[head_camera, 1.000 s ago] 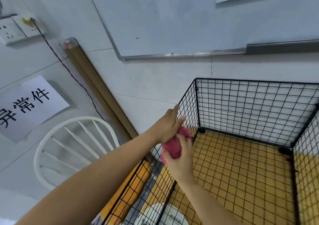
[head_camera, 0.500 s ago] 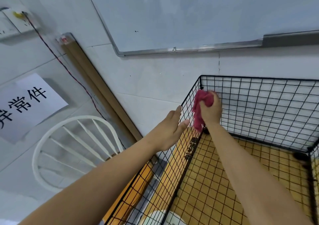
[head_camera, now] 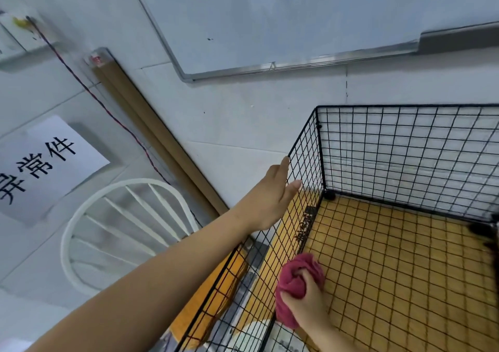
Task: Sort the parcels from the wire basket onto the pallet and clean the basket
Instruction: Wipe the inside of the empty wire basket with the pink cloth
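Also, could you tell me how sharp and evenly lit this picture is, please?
Head view: soft, even light; wide-angle distortion slants the silver-framed whiteboard; the back grid of the black wire basket is smeared; the crumpled pink cloth in the right hand reads clearly.

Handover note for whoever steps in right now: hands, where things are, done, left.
Left hand: fingers straight, resting on the top rim of the wire basket's left panel.
Right hand: grips the pink cloth inside the basket, low against that panel.
Done: no parcels show in the visible part of the basket. The pallet is out of view.
Left: probably wipe the remaining panels and the floor.
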